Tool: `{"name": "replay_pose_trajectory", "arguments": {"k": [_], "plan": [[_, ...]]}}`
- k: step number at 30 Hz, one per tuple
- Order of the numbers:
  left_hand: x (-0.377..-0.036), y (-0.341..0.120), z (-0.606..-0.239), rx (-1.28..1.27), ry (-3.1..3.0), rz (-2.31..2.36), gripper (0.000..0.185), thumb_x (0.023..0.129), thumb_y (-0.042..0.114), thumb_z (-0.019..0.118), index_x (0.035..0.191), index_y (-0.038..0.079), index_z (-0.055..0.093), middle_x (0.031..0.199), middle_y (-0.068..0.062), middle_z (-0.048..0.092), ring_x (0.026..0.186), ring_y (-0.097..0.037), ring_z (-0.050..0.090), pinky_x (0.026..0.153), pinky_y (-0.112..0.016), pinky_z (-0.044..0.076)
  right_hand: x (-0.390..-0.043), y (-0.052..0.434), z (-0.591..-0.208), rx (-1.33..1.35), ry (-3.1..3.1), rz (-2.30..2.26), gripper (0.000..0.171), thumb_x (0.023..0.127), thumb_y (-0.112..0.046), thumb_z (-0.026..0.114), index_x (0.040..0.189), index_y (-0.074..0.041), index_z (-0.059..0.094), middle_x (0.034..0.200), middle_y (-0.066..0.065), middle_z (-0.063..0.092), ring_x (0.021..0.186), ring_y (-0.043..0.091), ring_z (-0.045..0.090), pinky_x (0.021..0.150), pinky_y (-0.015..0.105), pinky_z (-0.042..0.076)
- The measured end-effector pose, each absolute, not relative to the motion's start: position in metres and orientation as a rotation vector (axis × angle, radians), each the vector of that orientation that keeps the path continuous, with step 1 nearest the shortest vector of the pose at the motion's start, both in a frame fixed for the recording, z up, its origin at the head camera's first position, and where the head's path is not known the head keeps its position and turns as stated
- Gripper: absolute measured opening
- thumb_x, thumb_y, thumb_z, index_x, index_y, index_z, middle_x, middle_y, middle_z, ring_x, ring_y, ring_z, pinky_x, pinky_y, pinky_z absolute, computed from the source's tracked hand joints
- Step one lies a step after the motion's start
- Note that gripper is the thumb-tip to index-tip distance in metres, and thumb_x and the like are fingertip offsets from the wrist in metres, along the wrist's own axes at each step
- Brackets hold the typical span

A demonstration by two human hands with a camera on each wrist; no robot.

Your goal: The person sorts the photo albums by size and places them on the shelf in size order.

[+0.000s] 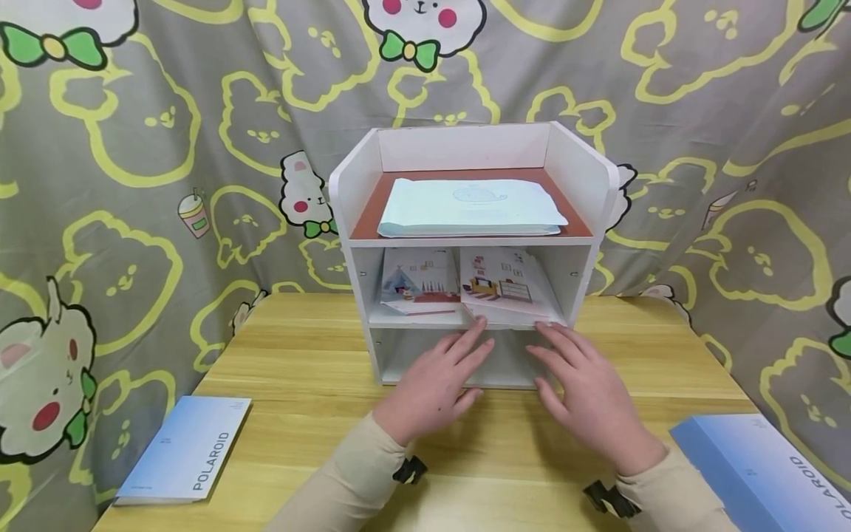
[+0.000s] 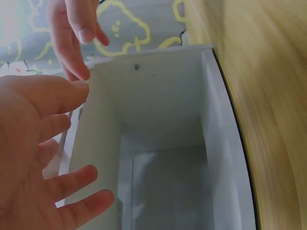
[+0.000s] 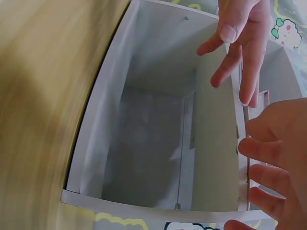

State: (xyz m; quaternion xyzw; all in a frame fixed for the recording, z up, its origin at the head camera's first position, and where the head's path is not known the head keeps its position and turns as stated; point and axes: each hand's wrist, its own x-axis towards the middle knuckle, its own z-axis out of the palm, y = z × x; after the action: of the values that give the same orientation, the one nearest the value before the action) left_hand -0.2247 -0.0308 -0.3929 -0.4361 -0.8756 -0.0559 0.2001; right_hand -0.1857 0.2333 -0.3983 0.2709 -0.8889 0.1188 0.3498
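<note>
A small white shelf unit [image 1: 592,295] stands on the wooden table. Two illustrated booklets or stacks of paper lie side by side on its middle shelf: the left one [image 1: 419,277] shows a blue tent, the right one [image 1: 501,273] a room with furniture. My left hand [image 1: 432,384] has its fingers extended at the front edge of the right booklet. At that booklet's right front corner, my right hand [image 1: 592,391] reaches with fingers spread. Both hands hold nothing; whether the fingertips touch the paper or the shelf edge, I cannot tell. Both wrist views show the bottom compartment [image 2: 168,187].
A pale blue packet [image 1: 472,207] with a whale drawing lies on the brown top shelf. One blue-white POLAROID box [image 1: 186,451] sits at the table's left, a thicker POLAROID box [image 1: 764,473] at the right. A patterned curtain [image 1: 266,96] hangs close behind and at both sides.
</note>
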Motion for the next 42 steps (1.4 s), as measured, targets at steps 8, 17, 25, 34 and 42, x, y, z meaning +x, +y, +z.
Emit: {"name": "replay_pose_trajectory", "arguments": {"k": [8, 17, 25, 34, 42], "plan": [[-0.23, -0.024, -0.398, -1.195, -2.476, -0.128, 0.074, 0.097, 0.04, 0.067, 0.158, 0.012, 0.036, 0.17, -0.007, -0.003, 0.136, -0.03, 0.046, 0.108, -0.04, 0.045, -0.191, 0.234, -0.408, 0.702, -2.32, 0.286, 0.049, 0.096, -0.038, 0.048, 0.12, -0.002, 0.071, 0.154, 0.017, 0.044, 0.14, 0.04, 0.04, 0.118, 0.049, 0.029], [-0.228, -0.026, -0.399, -1.215, -2.476, -0.166, 0.072, 0.096, 0.037, 0.069, 0.157, 0.014, 0.039, 0.17, -0.009, 0.001, 0.137, -0.032, 0.044, 0.107, -0.043, 0.046, -0.184, 0.232, -0.404, 0.735, -2.319, 0.396, 0.043, 0.089, -0.03, 0.063, 0.125, -0.007, 0.07, 0.15, 0.018, 0.048, 0.138, 0.041, 0.041, 0.116, 0.054, 0.03], [-0.218, -0.045, -0.397, -1.203, -2.526, -0.209, 0.072, 0.097, 0.041, 0.067, 0.158, 0.019, 0.037, 0.169, -0.008, 0.011, 0.14, -0.033, 0.041, 0.108, -0.047, 0.044, -0.17, 0.225, -0.408, 0.737, -2.538, 0.529, 0.049, 0.09, -0.029, 0.075, 0.136, -0.014, 0.064, 0.147, 0.01, 0.052, 0.131, 0.035, 0.051, 0.104, 0.058, 0.044], [-0.205, -0.106, -0.4, -1.103, -2.637, -0.207, 0.075, 0.092, 0.037, 0.073, 0.156, 0.016, 0.04, 0.161, -0.012, 0.033, 0.141, -0.034, 0.039, 0.113, -0.051, 0.036, -0.17, 0.223, -0.428, 0.728, -2.731, 0.595, 0.053, 0.094, -0.033, 0.073, 0.142, -0.017, 0.059, 0.142, 0.01, 0.058, 0.125, 0.034, 0.057, 0.1, 0.058, 0.048], [-0.2, -0.192, -0.415, -0.833, -2.766, -0.257, 0.078, 0.088, 0.028, 0.079, 0.153, 0.007, 0.042, 0.158, -0.019, 0.036, 0.138, -0.042, 0.041, 0.111, -0.06, 0.036, -0.17, 0.223, -0.437, 0.751, -2.834, 0.716, 0.053, 0.096, -0.029, 0.07, 0.144, -0.012, 0.057, 0.138, 0.008, 0.06, 0.124, 0.03, 0.058, 0.103, 0.055, 0.046]]}}
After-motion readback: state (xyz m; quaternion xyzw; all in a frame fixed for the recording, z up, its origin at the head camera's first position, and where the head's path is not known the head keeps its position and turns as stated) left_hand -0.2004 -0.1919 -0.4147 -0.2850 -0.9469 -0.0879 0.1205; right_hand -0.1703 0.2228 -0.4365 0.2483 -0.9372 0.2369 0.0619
